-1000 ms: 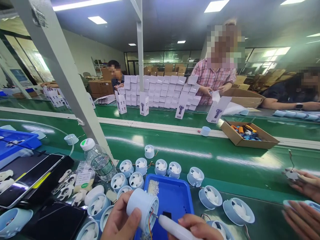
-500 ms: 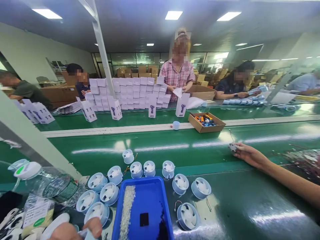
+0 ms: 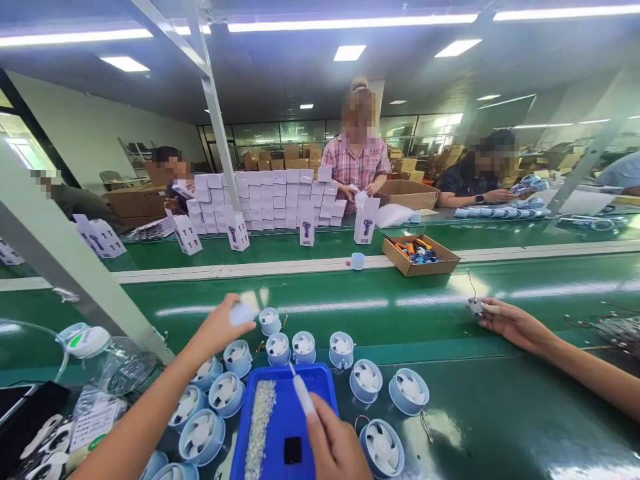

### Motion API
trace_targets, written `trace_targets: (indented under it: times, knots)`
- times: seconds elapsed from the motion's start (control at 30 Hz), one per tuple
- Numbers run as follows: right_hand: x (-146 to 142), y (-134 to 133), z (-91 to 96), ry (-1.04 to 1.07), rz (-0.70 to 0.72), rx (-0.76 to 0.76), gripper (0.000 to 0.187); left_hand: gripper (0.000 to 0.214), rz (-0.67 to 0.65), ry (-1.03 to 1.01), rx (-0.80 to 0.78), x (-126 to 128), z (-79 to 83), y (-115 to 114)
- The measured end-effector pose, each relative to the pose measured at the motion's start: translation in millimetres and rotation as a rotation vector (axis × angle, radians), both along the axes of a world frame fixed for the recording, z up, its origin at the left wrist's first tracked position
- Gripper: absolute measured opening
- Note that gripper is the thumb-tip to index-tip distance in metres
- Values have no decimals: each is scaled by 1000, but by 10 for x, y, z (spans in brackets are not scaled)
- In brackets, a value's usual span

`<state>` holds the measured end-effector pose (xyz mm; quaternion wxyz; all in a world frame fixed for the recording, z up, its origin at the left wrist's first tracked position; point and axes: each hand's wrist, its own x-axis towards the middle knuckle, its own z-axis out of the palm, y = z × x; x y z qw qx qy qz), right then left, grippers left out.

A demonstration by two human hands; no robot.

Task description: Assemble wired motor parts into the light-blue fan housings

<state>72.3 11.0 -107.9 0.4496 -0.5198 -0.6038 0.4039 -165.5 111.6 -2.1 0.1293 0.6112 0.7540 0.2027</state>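
The left hand (image 3: 220, 327) is stretched forward over the green bench (image 3: 450, 427), and a pale blue fan housing (image 3: 242, 313) is pinched in its fingertips. The housing is held just above the far end of the cluster of like fan housings (image 3: 300, 347), close beside the farthest one (image 3: 271, 321), which stands nearest the belt's near edge. Whether the held piece already touches the bench cannot be told.

The right hand (image 3: 336, 443) is kept low at the near edge, closed around a white pen-like tool (image 3: 301, 392). The tool's long axis runs away from the hand, toward the far side and slightly left, with its tip over the far rim of the blue tray (image 3: 315, 373). A strip of small white bits and a dark square lie in the tray.

The held housing lies ahead and to the left of the tool tip, so the left hand is far the nearer to it; the row of standing housings lies between the two hands and beyond the tray.

Further out, a bottle (image 3: 100, 357) lies on its side at the left. A co-worker's hand (image 3: 510, 323) rests at the right on a small wired part (image 3: 475, 305). Across the conveyor belt (image 3: 350, 293), white boxes (image 3: 270, 200) are stacked and a cardboard box (image 3: 420, 255) of parts stands.
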Motion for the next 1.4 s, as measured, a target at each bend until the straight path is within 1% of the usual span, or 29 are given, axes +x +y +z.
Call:
trace_targets:
  times: [0.03, 0.1, 0.17, 0.2, 0.27, 0.33, 0.37, 0.43, 0.5, 0.57, 0.63, 0.73, 0.8, 0.83, 0.87, 0.93, 1.0, 1.07, 1.13, 1.2, 1.3, 1.4]
  knots:
    - [3, 30, -16, 24, -17, -5, 57, 35, -25, 65, -41, -52, -81, 165]
    - [9, 88, -9, 51, 4, -29, 46, 29, -72, 167, -120, -65, -260, 423]
    - [2, 150, 16, 82, 57, -30, 34, 34, -142, 227, -165, 14, -421, 585]
    - [-9, 184, 23, 105, 83, -17, 31, 38, -197, 239, -174, 72, -484, 637]
    - [-48, 251, 13, 171, 149, 5, 31, 40, -335, 230, -181, 190, -571, 704]
    - [-101, 306, -29, 231, 224, -6, 34, 36, -454, 189, -187, 275, -605, 745]
    - [-128, 325, -57, 249, 253, -19, 35, 33, -483, 163, -182, 300, -601, 758]
    - [-171, 347, -113, 259, 291, -41, 36, 29, -467, 105, -133, 313, -545, 762]
    - [-195, 351, -158, 252, 303, -57, 36, 28, -392, 27, -28, 291, -415, 710]
    - [-199, 346, -185, 241, 309, -75, 37, 28, -299, -78, 106, 252, -214, 575]
    - [-190, 340, -203, 227, 319, -91, 37, 30, -215, -206, 234, 208, 31, 345]
    - [-169, 333, -228, 201, 324, -95, 36, 39, -139, -406, 358, 135, 372, -130]
    - [-156, 327, -240, 180, 304, -84, 36, 45, -98, -536, 405, 87, 515, -473]
    - [-150, 324, -242, 167, 292, -78, 35, 47, -67, -607, 427, 64, 554, -637]
    - [-145, 321, -242, 155, 282, -72, 35, 48, -26, -691, 454, 42, 570, -790]
    - [-140, 315, -239, 142, 268, -60, 34, 47, 78, -851, 513, 6, 545, -1057]
    - [-141, 310, -240, 141, 262, -44, 34, 43, 206, -988, 545, -20, 472, -1269]
    - [-145, 304, -250, 136, 261, -35, 34, 39, 327, -1103, 534, -35, 381, -1429]
    - [-151, 299, -265, 120, 276, -35, 33, 38, 415, -1208, 512, -45, 295, -1549]
    - [-154, 293, -270, 95, 288, -17, 31, 35, 461, -1279, 498, -55, 222, -1636]
    - [-133, 289, -229, -21, 314, 109, 24, 35, 515, -1343, 504, -78, 138, -1723]
    - [-51, 289, -152, -153, 342, 237, 19, 40, 556, -1400, 538, -96, 82, -1768]
